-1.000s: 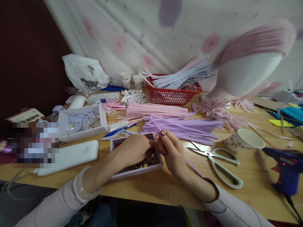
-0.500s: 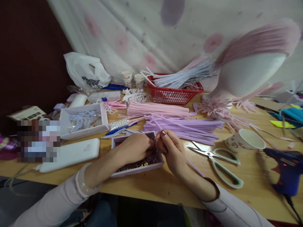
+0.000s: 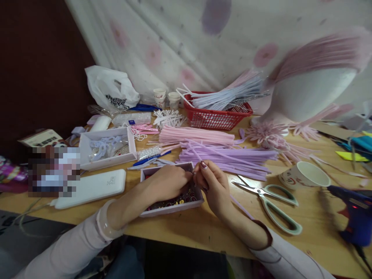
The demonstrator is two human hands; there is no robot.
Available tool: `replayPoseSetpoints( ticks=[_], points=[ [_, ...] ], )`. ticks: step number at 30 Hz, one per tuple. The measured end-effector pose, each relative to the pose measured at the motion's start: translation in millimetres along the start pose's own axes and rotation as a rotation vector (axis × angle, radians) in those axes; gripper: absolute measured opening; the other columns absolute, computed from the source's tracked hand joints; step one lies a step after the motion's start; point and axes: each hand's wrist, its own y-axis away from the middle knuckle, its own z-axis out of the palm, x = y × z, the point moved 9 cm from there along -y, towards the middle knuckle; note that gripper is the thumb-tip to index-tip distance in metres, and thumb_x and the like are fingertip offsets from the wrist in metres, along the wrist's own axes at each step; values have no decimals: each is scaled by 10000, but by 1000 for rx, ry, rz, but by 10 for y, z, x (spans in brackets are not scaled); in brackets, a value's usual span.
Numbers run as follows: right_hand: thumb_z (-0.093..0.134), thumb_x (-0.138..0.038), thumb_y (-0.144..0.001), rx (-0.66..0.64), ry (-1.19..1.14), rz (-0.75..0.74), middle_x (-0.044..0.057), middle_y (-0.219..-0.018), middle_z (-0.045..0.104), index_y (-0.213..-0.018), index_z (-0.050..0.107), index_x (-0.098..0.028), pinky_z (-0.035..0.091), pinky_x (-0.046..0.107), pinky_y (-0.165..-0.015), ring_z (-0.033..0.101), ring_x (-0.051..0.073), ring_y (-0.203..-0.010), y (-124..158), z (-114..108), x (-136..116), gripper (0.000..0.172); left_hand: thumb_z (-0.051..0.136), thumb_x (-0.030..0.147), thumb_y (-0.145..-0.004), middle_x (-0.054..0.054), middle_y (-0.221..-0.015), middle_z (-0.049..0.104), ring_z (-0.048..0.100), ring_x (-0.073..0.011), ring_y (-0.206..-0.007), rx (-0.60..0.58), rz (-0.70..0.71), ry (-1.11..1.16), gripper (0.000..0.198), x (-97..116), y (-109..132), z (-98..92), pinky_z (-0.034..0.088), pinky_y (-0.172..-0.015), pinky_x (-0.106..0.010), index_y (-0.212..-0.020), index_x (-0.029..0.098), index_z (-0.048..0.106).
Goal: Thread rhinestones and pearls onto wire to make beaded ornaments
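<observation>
My left hand [image 3: 168, 182] and my right hand [image 3: 213, 186] meet fingertip to fingertip above a small lilac tray [image 3: 171, 207] holding dark and gold sequin-like bits. Both hands are closed in a pinch. A lilac pipe cleaner [image 3: 240, 207] runs out from under my right palm toward the table's near edge, so the right hand grips it. What the left fingertips pinch is too small to make out. A pile of lilac pipe cleaners [image 3: 229, 157] lies just beyond my hands.
Scissors [image 3: 270, 201] lie right of my right hand, then a paper cup [image 3: 303, 176] and a blue glue gun [image 3: 353, 217]. A pink pipe cleaner bundle [image 3: 197, 135], red basket [image 3: 217, 116], white head form [image 3: 305, 95], white box [image 3: 107, 149] and white power bank [image 3: 91, 188] surround them.
Both hands stay pinched together over the tray. Only the view has drifted slightly, shifting everything a little to the right.
</observation>
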Motion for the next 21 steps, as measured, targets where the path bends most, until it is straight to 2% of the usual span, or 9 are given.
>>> replayPoseSetpoints(
  ticks=[5,10,16,21],
  points=[
    [624,-469,-874,-5,-5,0,-95,-460,311,-702,585,-192,205,237,-445,265,87,-443,1,10,-9,329,531,173,-903,-82,-796,769,717,-231,-715,29,-23,-2,188,-49,17,-24,427,-577,-278,-850,178,711],
    [613,-441,-895,-12,-16,-1,-94,-467,319,-712,591,-186,200,235,-448,250,82,-447,1,10,-4,315,523,172,-898,-94,-850,780,719,-250,-756,51,-50,-6,207,-75,52,-61,406,-582,-291,-959,186,720],
    [581,-424,-922,-25,8,1,-92,-472,314,-736,604,-183,204,239,-457,263,89,-457,16,-6,25,305,557,142,-837,-46,-673,731,671,-207,-617,22,-34,0,190,-44,79,-48,316,-517,-289,-742,199,710],
    [560,-401,-947,-31,30,-6,-87,-488,329,-749,611,-180,218,241,-467,282,86,-468,16,-9,28,301,539,155,-858,-43,-674,725,671,-194,-623,8,-36,-2,216,-53,73,-21,329,-522,-280,-733,197,710]
  ],
)
